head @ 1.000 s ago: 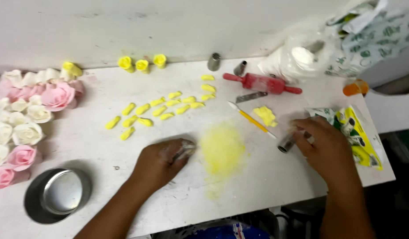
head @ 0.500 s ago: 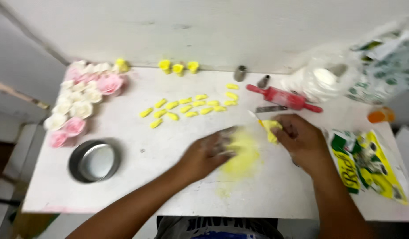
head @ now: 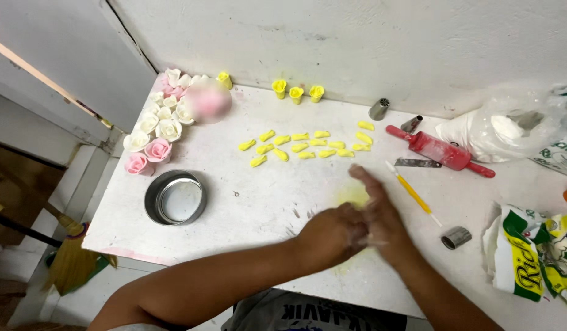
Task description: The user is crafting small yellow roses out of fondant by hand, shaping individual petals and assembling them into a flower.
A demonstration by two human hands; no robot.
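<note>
Head view: both hands are pressing together over the white bench [head: 246, 196], left hand [head: 332, 236] curled against the right hand [head: 378, 214], whose fingers are lying flat and blurred. A yellow dough patch [head: 355, 196] is peeking out just beyond them; can't tell if either is gripping it. Small yellow petals [head: 305, 147] are sitting farther back, a red rolling pin [head: 440, 151] off right.

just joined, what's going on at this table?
A person works a bit of yellow paste between both hands: the left hand and right hand are pressed together over the white table. Small yellow pieces lie in rows further back, with pink and white roses at the left corner. A red rolling pin and a round tin lie untouched.
</note>
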